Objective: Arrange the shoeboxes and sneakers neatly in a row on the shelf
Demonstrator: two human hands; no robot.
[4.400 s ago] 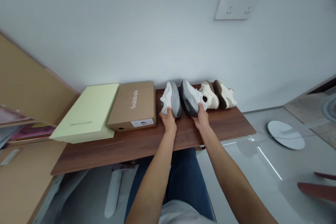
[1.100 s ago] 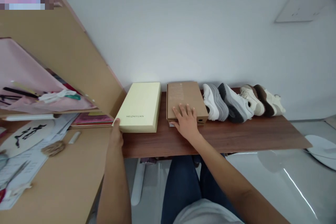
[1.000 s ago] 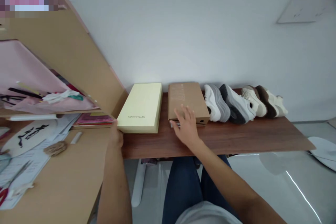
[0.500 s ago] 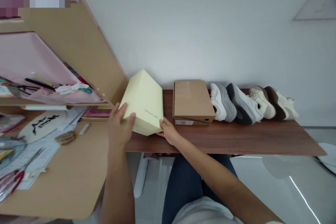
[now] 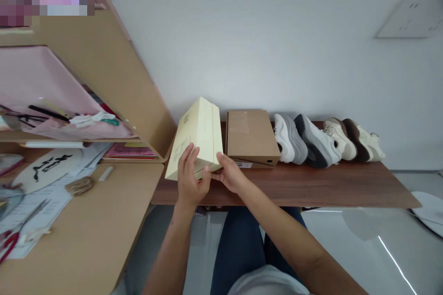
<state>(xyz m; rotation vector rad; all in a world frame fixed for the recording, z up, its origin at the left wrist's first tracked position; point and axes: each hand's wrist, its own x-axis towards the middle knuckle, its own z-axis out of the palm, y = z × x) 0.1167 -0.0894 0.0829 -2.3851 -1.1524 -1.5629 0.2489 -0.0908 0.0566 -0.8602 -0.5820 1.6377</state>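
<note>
Here, at the far left, a light wooden desk (image 5: pixel 86 239) carries papers (image 5: pixel 38 193) beneath a slanted shelf (image 5: pixel 114 87), and just to its right the left hand (image 5: pixel 190 179) lies with spread fingers flat against the near face of a pale yellow box (image 5: pixel 200 133), which is tipped up on its side at the left end of a dark wooden board (image 5: pixel 311 186). The right hand (image 5: pixel 230 176) grips the box's lower near corner, thumb on top, so both hands hold it, right beside a brown cardboard box (image 5: pixel 251 136) lying flat. Further right on the board stand a white-and-grey pair of sneakers (image 5: pixel 301 140) and then a cream-and-brown pair (image 5: pixel 355 139), lined up against the white wall (image 5: pixel 259 46).
</note>
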